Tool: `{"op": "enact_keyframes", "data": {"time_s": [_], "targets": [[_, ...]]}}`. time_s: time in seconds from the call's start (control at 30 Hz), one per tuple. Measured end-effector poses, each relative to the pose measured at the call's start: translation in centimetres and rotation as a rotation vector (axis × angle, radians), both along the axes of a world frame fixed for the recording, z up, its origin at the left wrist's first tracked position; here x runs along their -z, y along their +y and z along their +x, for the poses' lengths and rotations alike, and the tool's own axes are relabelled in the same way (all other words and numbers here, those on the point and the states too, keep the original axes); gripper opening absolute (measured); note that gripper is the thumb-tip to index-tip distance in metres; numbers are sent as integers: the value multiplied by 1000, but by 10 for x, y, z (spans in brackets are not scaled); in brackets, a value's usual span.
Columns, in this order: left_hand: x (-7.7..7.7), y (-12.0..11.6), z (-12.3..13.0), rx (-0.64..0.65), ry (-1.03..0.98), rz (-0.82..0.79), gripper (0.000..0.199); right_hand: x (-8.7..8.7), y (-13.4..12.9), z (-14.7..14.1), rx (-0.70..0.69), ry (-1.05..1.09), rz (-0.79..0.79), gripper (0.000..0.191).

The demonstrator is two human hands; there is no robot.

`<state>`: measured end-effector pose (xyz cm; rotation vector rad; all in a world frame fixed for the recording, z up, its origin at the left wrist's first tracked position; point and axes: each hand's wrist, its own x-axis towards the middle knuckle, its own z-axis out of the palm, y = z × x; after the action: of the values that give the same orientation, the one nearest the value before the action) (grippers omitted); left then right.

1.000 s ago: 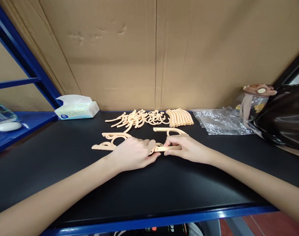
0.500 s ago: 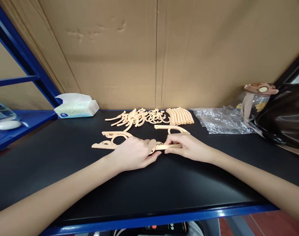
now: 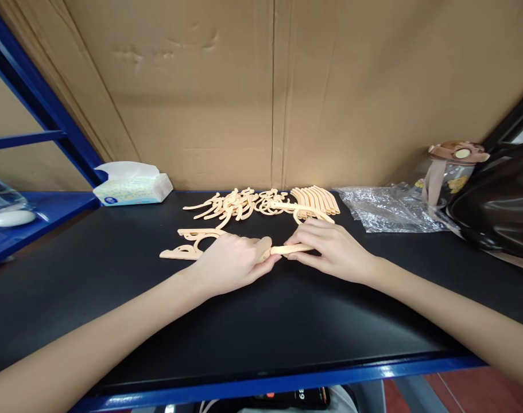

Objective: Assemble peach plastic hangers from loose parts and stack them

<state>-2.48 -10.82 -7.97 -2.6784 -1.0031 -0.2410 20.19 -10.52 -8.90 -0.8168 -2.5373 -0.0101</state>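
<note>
My left hand (image 3: 231, 261) is closed round the middle of a beige plastic assembly, whose flat arms (image 3: 177, 253) stick out to the left with a curved piece beside them. My right hand (image 3: 330, 249) pinches a beige bar (image 3: 290, 249) that meets the assembly between the two hands. Above my right hand a slim arm with a curved hook (image 3: 287, 206) juts up and left. The joint is partly hidden by my fingers. Behind lie a loose pile of curved beige pieces (image 3: 237, 203) and a neat row of beige bars (image 3: 315, 199).
At the back left of the black table (image 3: 261, 338) stands a tissue pack (image 3: 134, 189). Clear plastic bags (image 3: 390, 209), a bottle (image 3: 453, 166) and a dark bag (image 3: 498, 206) are at the right. A blue frame (image 3: 72, 143) rises at the left.
The bar in my right hand has tilted, its right end rising, and the hooked arm above it has swung up towards the back. My left hand has barely moved.
</note>
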Motion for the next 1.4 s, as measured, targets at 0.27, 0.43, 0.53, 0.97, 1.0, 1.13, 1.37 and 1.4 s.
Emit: {"op": "enact_keyframes", "data": {"time_s": [0.27, 0.43, 0.53, 0.97, 1.0, 1.13, 1.37, 1.4], "targets": [[-4, -1, 1, -50, -63, 60, 34, -4, 8, 12, 18, 95, 152, 24], [-7, 0, -2, -51, -55, 36, 37, -4, 14, 18, 226, 141, 299, 28], [-7, 0, -4, -26, -37, 21, 35, -4, 17, 20, 298, 125, 287, 31], [-8, 1, -7, 169, -60, -65, 14, 3, 21, 19, 353, 31, 142, 35], [-8, 0, -7, 165, -69, -62, 10, 3, 21, 18, 362, 19, 132, 35], [-12, 0, -7, 187, -75, -48, 9, 3, 22, 17, 381, -2, 101, 34], [-8, 9, -6, 186, -104, 79, 21, 3, 26, 21, 447, 85, 106, 32], [-6, 10, -6, 164, -108, 78, 25, 3, 26, 21, 447, 90, 101, 31]]}}
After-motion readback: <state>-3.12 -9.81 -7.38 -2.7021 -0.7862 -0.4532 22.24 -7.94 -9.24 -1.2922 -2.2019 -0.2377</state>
